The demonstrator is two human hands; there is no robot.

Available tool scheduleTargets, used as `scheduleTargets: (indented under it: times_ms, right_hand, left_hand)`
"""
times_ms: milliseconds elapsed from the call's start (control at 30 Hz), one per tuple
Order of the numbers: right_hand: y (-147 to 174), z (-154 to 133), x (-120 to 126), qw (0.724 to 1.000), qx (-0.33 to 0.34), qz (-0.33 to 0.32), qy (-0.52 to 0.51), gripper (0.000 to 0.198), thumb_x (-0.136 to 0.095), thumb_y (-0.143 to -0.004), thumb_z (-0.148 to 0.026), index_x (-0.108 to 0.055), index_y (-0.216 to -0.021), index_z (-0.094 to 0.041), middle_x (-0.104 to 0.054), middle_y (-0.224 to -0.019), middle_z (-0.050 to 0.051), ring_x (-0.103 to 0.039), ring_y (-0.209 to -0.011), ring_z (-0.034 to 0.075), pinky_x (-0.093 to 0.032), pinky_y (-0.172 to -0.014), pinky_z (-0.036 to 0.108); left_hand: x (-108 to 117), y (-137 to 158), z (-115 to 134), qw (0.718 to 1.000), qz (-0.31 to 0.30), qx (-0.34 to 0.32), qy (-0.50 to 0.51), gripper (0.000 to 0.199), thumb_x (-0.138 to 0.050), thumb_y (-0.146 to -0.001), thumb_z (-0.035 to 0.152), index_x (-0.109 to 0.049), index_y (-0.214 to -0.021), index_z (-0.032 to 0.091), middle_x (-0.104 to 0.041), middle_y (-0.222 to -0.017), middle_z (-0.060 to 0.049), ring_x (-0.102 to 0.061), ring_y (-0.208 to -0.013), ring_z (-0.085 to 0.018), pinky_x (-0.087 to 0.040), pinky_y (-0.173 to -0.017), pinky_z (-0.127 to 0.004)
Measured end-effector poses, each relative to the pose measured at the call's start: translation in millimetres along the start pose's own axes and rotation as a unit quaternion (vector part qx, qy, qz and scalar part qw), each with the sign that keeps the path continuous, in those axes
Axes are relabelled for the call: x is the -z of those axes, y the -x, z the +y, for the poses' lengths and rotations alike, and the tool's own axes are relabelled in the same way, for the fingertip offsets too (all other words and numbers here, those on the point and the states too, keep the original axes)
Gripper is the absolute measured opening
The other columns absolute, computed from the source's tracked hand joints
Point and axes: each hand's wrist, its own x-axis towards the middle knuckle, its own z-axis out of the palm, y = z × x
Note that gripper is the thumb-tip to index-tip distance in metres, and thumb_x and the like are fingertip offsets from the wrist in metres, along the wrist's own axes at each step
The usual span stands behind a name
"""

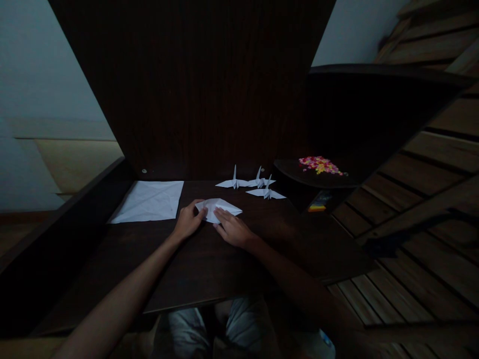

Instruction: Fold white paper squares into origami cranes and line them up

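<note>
A folded piece of white paper [226, 206] lies on the dark desk in front of me, with a pointed end to the right. My left hand [189, 219] pinches its left end, thumb on top and fingers at the far edge. The fingers of my right hand [232, 228] are stretched out flat over its middle and near edge, the thumb apart from them. Just beyond stand three white paper cranes: one on the left [235, 182], one behind on the right [259, 182] and one nearer [267, 193]. The underside of the folded paper is hidden.
White paper sheets with crease lines [149, 202] lie at the left of the desk [179, 279]. A corner shelf [292, 168] on the right holds a pile of small pink, red and yellow pieces [322, 164]. A dark side panel [75, 219] bounds the left.
</note>
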Motion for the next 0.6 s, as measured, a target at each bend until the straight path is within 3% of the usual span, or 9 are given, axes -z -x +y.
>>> scheduleTargets:
  times_ms: [367,600]
  right_hand:
    - [-2.3,4.9,-3.2,0.998,0.028,-0.041,-0.049,0.063,-0.028,-0.096,-0.046,-0.027,-0.144,-0.006,-0.025,-0.15,0.017,-0.021,-0.141,0.023,-0.02,-0.116,0.042]
    - [-1.7,7.8,-6.8,0.997,0.03,-0.044,-0.053,0.066,-0.026,-0.095,-0.05,-0.026,-0.145,-0.007,-0.023,-0.151,0.016,-0.018,-0.142,0.024,-0.019,-0.116,0.041]
  left_hand:
    - [0.4,0.4,2.0,0.999,0.023,0.021,-0.011,0.042,-0.052,-0.081,0.039,-0.059,-0.114,0.016,-0.06,-0.063,0.0,-0.058,-0.058,-0.018,-0.046,-0.059,-0.028]
    - [-1.7,-0.8,-0.7,0.999,0.046,0.013,-0.007,0.042,-0.051,-0.08,0.034,-0.055,-0.118,0.015,-0.069,-0.097,-0.008,-0.059,-0.061,-0.016,-0.048,-0.064,-0.03]
